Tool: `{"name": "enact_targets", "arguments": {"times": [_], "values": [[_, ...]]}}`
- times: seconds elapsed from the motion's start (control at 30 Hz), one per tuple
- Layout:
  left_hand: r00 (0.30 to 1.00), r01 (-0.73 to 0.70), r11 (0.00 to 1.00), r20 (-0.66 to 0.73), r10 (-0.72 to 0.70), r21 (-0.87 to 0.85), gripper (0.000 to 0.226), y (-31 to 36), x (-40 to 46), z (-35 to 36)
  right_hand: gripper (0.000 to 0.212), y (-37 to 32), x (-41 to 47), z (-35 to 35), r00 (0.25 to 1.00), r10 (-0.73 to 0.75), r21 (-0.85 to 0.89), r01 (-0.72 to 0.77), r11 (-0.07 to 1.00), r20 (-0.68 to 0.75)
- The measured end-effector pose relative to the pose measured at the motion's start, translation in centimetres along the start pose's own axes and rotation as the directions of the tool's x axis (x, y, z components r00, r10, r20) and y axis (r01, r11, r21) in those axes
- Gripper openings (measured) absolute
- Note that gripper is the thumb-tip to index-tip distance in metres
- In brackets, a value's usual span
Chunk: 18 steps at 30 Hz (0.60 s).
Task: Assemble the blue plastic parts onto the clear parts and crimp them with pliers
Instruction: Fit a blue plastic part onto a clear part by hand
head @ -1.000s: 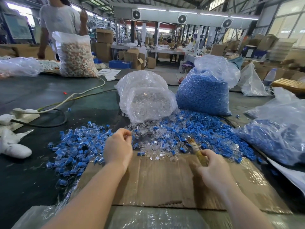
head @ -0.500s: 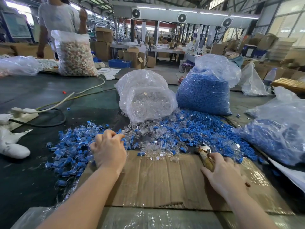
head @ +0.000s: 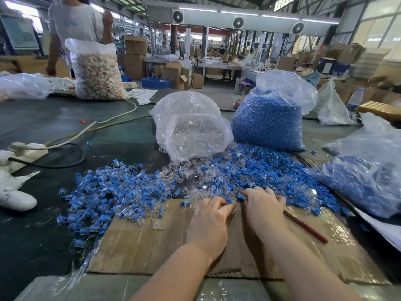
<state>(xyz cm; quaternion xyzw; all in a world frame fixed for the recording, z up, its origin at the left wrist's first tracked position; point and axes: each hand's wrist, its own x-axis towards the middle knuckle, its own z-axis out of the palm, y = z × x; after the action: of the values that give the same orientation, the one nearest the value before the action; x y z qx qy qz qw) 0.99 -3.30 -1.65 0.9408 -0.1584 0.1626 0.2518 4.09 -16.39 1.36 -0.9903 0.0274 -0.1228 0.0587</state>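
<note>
**Both hands at the edge of the parts pile**

The left hand (head: 211, 216) and right hand (head: 263, 205) sit close together on the cardboard sheet (head: 152, 242), fingertips curled into the near edge of the loose pile of blue parts (head: 260, 170) and clear parts (head: 195, 172). The right hand pinches a small blue piece; the left seems to pinch a clear one, though it is too small to be sure. The pliers (head: 306, 227), red-handled, lie on the cardboard just right of the right hand, touched by neither. Behind stand a bag of clear parts (head: 191, 127) and a bag of blue parts (head: 269, 120). Finished blue-and-clear pieces (head: 104, 192) spread to the left. No writing can be read.
</note>
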Motion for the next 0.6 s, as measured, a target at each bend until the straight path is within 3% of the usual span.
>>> {"name": "enact_targets", "arguments": {"times": [0.33,0.6], "values": [[0.998,-0.056,0.997,0.011,0.057,-0.046,0.033,0.1,-0.2,0.0,0.019,-1.6,1.8,0.6,0.998,0.038,-0.075,-0.035,0.997,0.041],[0.996,-0.091,0.991,-0.011,0.091,-0.101,0.02,0.1,-0.2,-0.4,0.015,-1.4,1.0,0.4,0.997,-0.006,0.09,0.013,0.996,-0.076]]}}
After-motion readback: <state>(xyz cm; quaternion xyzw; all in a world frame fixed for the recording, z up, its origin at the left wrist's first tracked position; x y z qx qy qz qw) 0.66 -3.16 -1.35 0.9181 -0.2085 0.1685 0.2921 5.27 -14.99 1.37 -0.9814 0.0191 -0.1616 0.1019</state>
